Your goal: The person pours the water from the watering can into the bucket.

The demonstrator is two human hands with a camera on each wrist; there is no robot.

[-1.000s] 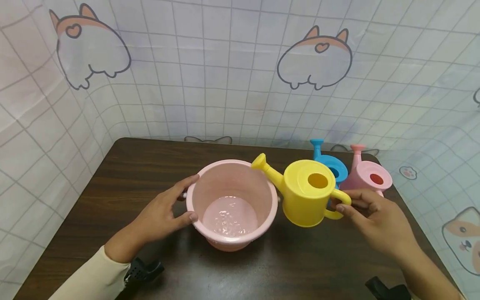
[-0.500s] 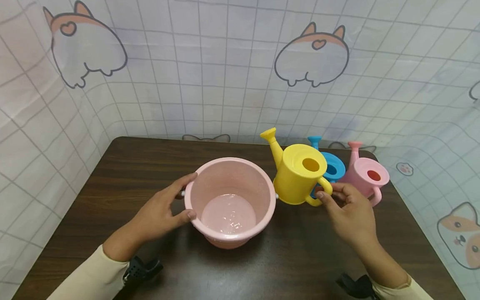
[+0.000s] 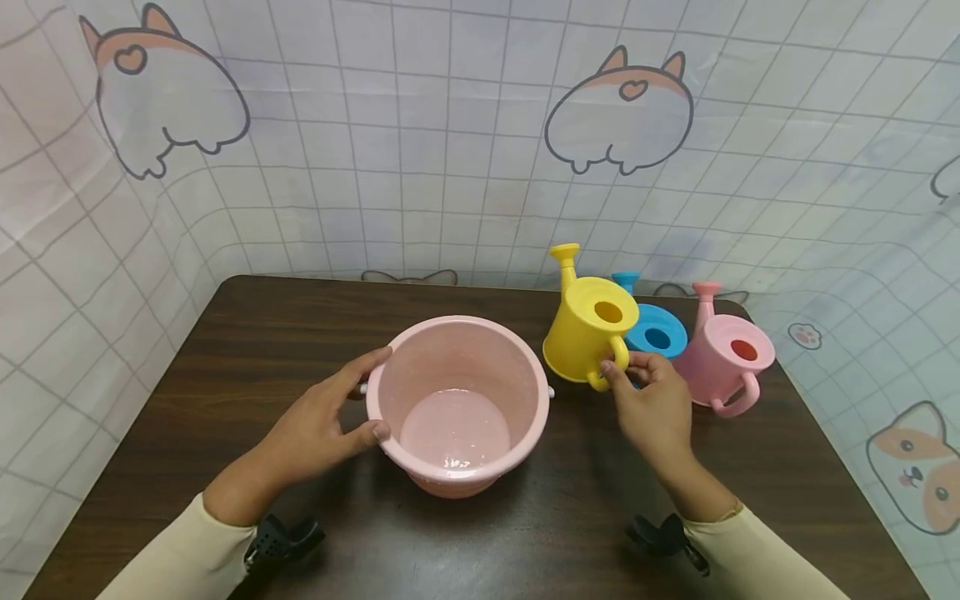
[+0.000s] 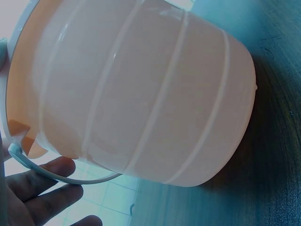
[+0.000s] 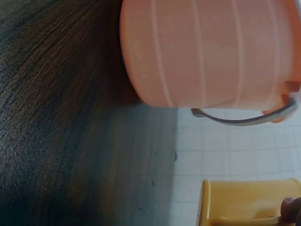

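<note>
A pink bucket (image 3: 457,492) stands on the dark table, with clear water (image 3: 454,437) in its bottom. My left hand (image 3: 311,429) rests spread against its left rim, thumb and index fingertip touching the edge. In the left wrist view the other fingers (image 4: 54,200) stretch loosely beside the bucket's thin handle (image 4: 61,179). My right hand (image 3: 656,408) pinches the handle of a yellow watering can (image 3: 577,333), right of the bucket and close to the table. Its spout points to the back. The right wrist view shows the can's side (image 5: 249,195) and my thumb (image 5: 289,207).
A blue watering can (image 3: 660,321) stands right behind the yellow one, partly hidden by it and the right hand. Beside it is a pink watering can (image 3: 720,358). A white gridded curtain (image 3: 450,125) with cartoon dogs closes off the table's back and sides.
My right hand has carried the yellow watering can back from beside the bucket's rim to beside the blue can, its spout swinging from leftward to rearward. The left hand stays at the bucket.
</note>
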